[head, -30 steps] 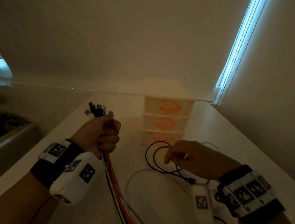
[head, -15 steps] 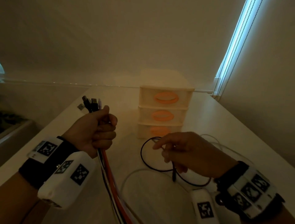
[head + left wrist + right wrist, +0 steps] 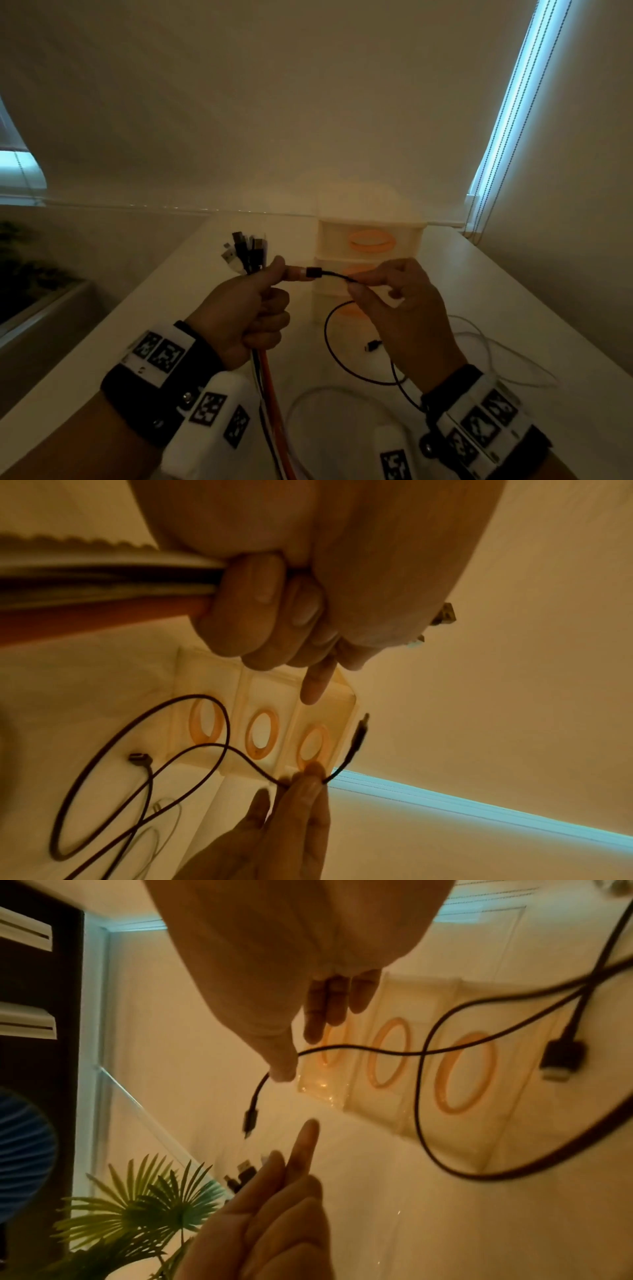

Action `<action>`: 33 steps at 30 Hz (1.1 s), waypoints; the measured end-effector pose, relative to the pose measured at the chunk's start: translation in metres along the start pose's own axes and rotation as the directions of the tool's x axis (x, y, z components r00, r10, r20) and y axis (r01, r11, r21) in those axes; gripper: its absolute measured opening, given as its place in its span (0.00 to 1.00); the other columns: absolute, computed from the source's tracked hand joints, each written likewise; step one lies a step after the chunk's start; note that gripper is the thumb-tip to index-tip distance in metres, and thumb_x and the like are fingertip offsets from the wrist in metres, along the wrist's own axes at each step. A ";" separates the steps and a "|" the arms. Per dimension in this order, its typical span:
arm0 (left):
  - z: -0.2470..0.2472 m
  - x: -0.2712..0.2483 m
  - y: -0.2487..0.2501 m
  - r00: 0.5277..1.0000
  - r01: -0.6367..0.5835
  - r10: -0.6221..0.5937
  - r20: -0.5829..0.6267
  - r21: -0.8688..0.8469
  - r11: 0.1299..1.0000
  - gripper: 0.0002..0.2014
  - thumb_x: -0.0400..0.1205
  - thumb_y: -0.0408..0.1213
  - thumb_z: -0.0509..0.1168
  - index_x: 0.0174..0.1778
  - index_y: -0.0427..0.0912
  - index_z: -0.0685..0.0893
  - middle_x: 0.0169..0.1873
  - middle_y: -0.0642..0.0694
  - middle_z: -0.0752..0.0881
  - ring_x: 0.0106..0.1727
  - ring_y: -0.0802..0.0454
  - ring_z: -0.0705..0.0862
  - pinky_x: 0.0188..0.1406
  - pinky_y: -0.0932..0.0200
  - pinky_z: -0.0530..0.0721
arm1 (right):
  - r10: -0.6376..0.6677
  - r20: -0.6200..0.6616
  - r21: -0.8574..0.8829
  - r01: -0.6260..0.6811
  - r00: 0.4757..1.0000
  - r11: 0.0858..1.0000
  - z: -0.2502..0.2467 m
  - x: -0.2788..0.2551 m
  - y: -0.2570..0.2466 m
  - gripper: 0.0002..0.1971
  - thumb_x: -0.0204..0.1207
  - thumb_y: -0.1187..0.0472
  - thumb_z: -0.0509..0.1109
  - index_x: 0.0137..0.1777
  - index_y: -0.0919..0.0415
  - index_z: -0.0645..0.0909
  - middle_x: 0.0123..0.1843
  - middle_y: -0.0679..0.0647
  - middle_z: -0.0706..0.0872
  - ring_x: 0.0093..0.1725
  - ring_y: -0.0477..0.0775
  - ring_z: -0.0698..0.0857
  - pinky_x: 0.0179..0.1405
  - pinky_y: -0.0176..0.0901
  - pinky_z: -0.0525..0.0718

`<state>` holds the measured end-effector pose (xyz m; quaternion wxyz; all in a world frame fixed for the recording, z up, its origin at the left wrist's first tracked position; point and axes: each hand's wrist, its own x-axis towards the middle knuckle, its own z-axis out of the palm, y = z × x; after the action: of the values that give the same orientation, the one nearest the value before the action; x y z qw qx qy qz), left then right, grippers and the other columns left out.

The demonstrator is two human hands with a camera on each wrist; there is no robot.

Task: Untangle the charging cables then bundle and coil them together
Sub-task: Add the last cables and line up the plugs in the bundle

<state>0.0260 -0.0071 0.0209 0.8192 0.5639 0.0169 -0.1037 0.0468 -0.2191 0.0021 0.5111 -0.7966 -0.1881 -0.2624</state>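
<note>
Left hand (image 3: 253, 308) clamped round cable bundle (image 3: 270, 404), forefinger out. Right hand (image 3: 400, 308) pinched black cable (image 3: 334, 274) behind plug. Best bet imo: line plug up with other ends, tuck under forefinger, avoid snagging loop.

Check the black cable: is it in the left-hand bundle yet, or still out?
Still out. The right hand pinches the black cable just behind its plug, short of the left hand gripping the bundle.
</note>
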 end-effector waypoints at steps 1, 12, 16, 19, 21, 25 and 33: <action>0.002 -0.001 -0.001 1.000 -0.001 0.001 0.012 0.023 1.000 0.20 0.87 0.53 0.59 0.56 0.43 0.90 0.26 0.50 0.55 0.23 0.55 0.50 0.18 0.66 0.51 | 0.033 -0.023 0.044 -0.032 0.999 0.999 0.005 0.000 -0.003 0.04 0.74 0.58 0.78 0.45 0.46 0.89 0.46 0.47 0.87 0.49 0.42 0.85 0.49 0.28 0.79; 0.018 -0.003 -0.019 0.996 -0.033 0.019 0.083 0.168 0.985 0.17 0.87 0.46 0.60 0.66 0.41 0.84 0.24 0.50 0.58 0.21 0.56 0.53 0.18 0.66 0.54 | 0.192 0.078 0.295 -0.207 0.978 0.933 0.040 -0.020 -0.024 0.03 0.77 0.65 0.76 0.42 0.60 0.86 0.28 0.52 0.88 0.22 0.51 0.86 0.21 0.36 0.80; 0.013 0.001 -0.017 0.996 -0.072 0.067 0.058 0.085 0.994 0.19 0.88 0.44 0.59 0.64 0.30 0.81 0.23 0.50 0.58 0.21 0.57 0.53 0.17 0.66 0.53 | 0.183 0.260 0.262 -0.252 0.948 0.932 0.033 -0.022 -0.020 0.06 0.79 0.61 0.74 0.42 0.60 0.84 0.30 0.53 0.88 0.21 0.51 0.83 0.22 0.38 0.78; 0.002 0.003 -0.006 0.991 -0.128 0.131 0.023 -0.106 0.986 0.14 0.89 0.44 0.57 0.51 0.38 0.83 0.23 0.51 0.56 0.20 0.57 0.53 0.15 0.67 0.53 | 0.176 0.430 0.051 -0.219 0.885 0.974 0.020 -0.021 -0.004 0.11 0.84 0.54 0.68 0.40 0.55 0.85 0.26 0.43 0.81 0.25 0.39 0.77 0.28 0.30 0.74; -0.007 0.007 -0.003 0.989 -0.149 0.150 -0.011 -0.170 0.974 0.14 0.90 0.44 0.56 0.49 0.38 0.82 0.22 0.51 0.57 0.18 0.58 0.54 0.14 0.67 0.55 | 0.181 0.416 -0.086 -0.159 0.891 0.983 0.008 -0.014 0.010 0.12 0.84 0.53 0.66 0.39 0.49 0.86 0.29 0.36 0.82 0.30 0.37 0.79 0.32 0.27 0.72; -0.007 0.013 -0.012 0.986 -0.161 0.151 -0.077 -0.143 0.977 0.15 0.90 0.42 0.56 0.48 0.38 0.83 0.24 0.50 0.62 0.21 0.57 0.59 0.17 0.64 0.59 | 0.110 0.267 -0.331 -0.016 0.958 0.943 -0.010 0.008 0.028 0.11 0.82 0.47 0.66 0.39 0.43 0.84 0.33 0.43 0.84 0.35 0.42 0.82 0.36 0.39 0.80; -0.007 0.017 -0.011 0.970 -0.216 0.173 -0.171 -0.279 0.936 0.18 0.91 0.43 0.55 0.39 0.40 0.81 0.53 0.37 0.89 0.61 0.39 0.87 0.67 0.42 0.82 | 0.441 0.403 -0.180 -0.404 0.802 0.897 -0.022 0.023 0.017 0.10 0.87 0.60 0.63 0.48 0.60 0.85 0.38 0.57 0.83 0.25 0.51 0.76 0.23 0.41 0.78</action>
<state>0.0417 -0.0068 0.0059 0.8970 0.4400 0.0351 0.0225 0.0701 -0.2452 0.0115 0.4673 -0.8774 -0.1034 0.0342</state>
